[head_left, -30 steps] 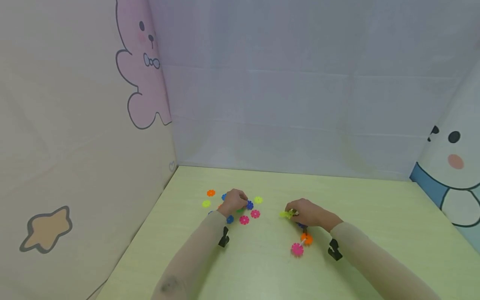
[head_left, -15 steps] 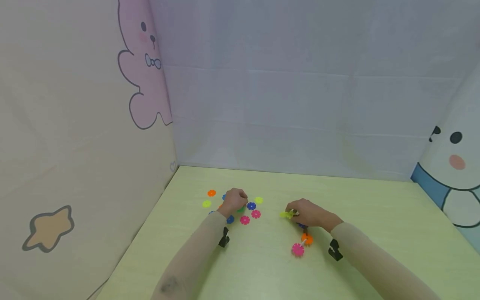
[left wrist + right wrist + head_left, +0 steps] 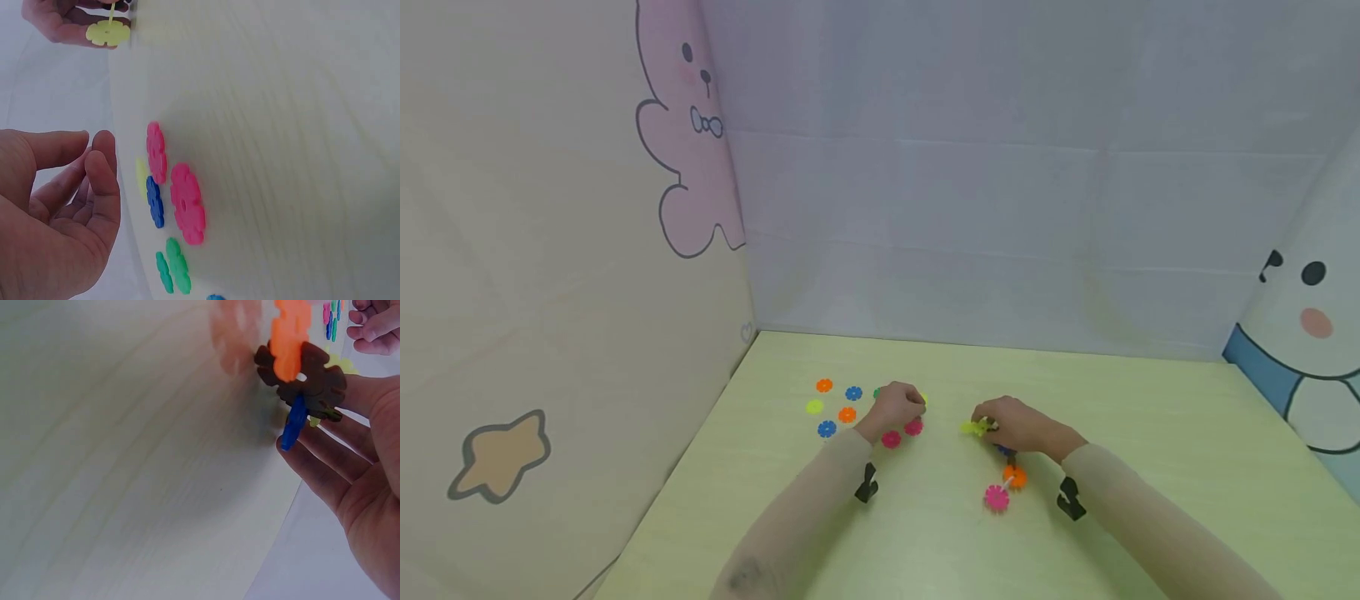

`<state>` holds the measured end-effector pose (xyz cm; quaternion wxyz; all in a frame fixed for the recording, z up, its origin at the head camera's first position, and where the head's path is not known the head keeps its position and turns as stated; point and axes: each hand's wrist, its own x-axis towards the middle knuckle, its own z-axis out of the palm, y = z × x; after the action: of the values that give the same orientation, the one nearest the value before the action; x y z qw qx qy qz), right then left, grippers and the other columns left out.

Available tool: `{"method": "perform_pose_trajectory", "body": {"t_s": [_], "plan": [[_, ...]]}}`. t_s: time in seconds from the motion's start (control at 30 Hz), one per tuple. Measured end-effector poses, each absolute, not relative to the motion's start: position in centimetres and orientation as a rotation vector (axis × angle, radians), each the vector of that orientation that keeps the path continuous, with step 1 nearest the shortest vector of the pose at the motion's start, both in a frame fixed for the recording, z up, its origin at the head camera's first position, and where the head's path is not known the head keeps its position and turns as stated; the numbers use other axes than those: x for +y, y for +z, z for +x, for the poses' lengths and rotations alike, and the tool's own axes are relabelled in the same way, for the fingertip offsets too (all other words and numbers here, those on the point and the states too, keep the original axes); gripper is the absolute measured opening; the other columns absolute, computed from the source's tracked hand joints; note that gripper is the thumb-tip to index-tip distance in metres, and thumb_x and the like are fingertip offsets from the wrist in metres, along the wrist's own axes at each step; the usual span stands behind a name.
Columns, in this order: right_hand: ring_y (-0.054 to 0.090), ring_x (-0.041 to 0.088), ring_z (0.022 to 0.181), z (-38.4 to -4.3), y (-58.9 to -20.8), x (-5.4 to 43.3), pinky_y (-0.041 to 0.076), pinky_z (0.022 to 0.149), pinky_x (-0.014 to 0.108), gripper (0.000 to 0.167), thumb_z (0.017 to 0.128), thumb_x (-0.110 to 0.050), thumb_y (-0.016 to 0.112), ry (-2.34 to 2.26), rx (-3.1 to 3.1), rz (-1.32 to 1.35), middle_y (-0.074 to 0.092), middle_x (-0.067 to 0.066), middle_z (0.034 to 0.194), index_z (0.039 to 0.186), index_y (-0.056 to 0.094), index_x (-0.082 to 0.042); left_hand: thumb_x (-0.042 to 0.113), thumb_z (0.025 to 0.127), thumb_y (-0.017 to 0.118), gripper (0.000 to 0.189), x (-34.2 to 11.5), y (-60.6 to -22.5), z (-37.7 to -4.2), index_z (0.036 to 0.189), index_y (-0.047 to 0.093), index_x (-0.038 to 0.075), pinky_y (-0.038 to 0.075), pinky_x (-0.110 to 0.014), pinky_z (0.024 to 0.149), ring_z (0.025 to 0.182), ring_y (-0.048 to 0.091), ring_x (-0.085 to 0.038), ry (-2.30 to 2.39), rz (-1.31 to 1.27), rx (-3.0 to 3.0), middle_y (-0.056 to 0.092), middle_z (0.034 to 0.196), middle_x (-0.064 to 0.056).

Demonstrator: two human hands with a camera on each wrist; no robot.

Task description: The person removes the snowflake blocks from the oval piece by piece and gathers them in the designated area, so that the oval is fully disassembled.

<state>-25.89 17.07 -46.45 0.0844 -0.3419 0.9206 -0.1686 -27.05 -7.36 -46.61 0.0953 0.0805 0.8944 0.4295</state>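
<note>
My right hand (image 3: 1017,428) grips a chain of interlocking plastic snowflake discs. A yellow disc (image 3: 107,34) leads the chain at the fingertips; a blue disc (image 3: 294,422), a brown disc (image 3: 312,381) and an orange disc (image 3: 1015,477) follow. At the near end, a pink disc (image 3: 997,498) hangs on by a pale link. Over the right side of the loose discs hovers my left hand (image 3: 893,408), thumb and fingers loosely curled with nothing between them. Two loose pink discs (image 3: 187,203) lie nearest to it, beside a dark blue disc (image 3: 155,201) and green discs (image 3: 178,265).
Left of my left hand, further loose discs lie flat on the pale wood table (image 3: 925,533): an orange disc (image 3: 824,385), a yellow disc (image 3: 815,407) and a blue disc (image 3: 827,429) among them. Cloth walls stand behind and at both sides.
My left hand has shifted right, from above the green disc towards the pink and yellow discs, uncovering discs on the left. The right hand and its chain have stayed in place.
</note>
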Motion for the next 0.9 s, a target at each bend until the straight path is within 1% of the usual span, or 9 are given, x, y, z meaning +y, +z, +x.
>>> {"method": "perform_pose_trajectory", "body": {"t_s": [0.2, 0.37, 0.53, 0.7, 0.9], "plan": [[0.062, 0.020, 0.091, -25.9, -46.5, 17.1, 0.051, 0.080, 0.038, 0.019, 0.087, -0.008, 0.068, -0.512, 2.754, -0.997, 0.064, 0.003, 0.105, 0.106, 0.066, -0.009, 0.008, 0.086, 0.065, 0.007, -5.8, -47.1, -26.0, 0.090, 0.068, 0.003, 0.049, -0.025, 0.058, 0.066, 0.060, -0.014, 1.337, 0.281, 2.579, 0.065, 0.077, -0.002], [0.062, 0.021, 0.091, -25.9, -46.4, 17.2, 0.051, 0.080, 0.038, 0.021, 0.086, -0.008, 0.068, -0.522, 2.753, -1.024, 0.065, 0.005, 0.105, 0.107, 0.066, -0.008, 0.010, 0.085, 0.068, 0.007, -4.6, -47.8, -25.7, 0.090, 0.068, 0.006, 0.048, -0.024, 0.059, 0.067, 0.057, -0.011, 1.278, 0.292, 2.596, 0.063, 0.078, 0.001], [0.063, 0.020, 0.089, -25.9, -46.4, 17.1, 0.051, 0.079, 0.038, 0.020, 0.086, -0.009, 0.069, -0.516, 2.748, -1.040, 0.066, 0.004, 0.104, 0.106, 0.066, -0.007, 0.008, 0.082, 0.071, 0.009, -3.7, -48.1, -25.4, 0.090, 0.067, 0.006, 0.049, -0.025, 0.061, 0.068, 0.057, -0.013, 1.265, 0.295, 2.570, 0.062, 0.081, 0.001], [0.063, 0.020, 0.089, -26.1, -46.7, 17.1, 0.051, 0.079, 0.038, 0.020, 0.085, -0.010, 0.070, -0.501, 2.751, -1.025, 0.067, 0.004, 0.103, 0.105, 0.067, -0.007, 0.009, 0.082, 0.072, 0.010, -2.9, -48.2, -25.1, 0.090, 0.066, 0.008, 0.049, -0.026, 0.064, 0.072, 0.055, -0.014, 1.256, 0.288, 2.552, 0.061, 0.083, 0.001], [0.063, 0.020, 0.088, -26.0, -46.6, 17.1, 0.052, 0.079, 0.038, 0.021, 0.085, -0.009, 0.070, -0.508, 2.755, -1.026, 0.067, 0.004, 0.103, 0.105, 0.068, -0.007, 0.007, 0.080, 0.074, 0.010, -2.3, -48.7, -25.3, 0.084, 0.065, 0.008, 0.048, -0.025, 0.058, 0.065, 0.055, -0.013, 1.269, 0.313, 2.567, 0.061, 0.078, 0.002]]}}
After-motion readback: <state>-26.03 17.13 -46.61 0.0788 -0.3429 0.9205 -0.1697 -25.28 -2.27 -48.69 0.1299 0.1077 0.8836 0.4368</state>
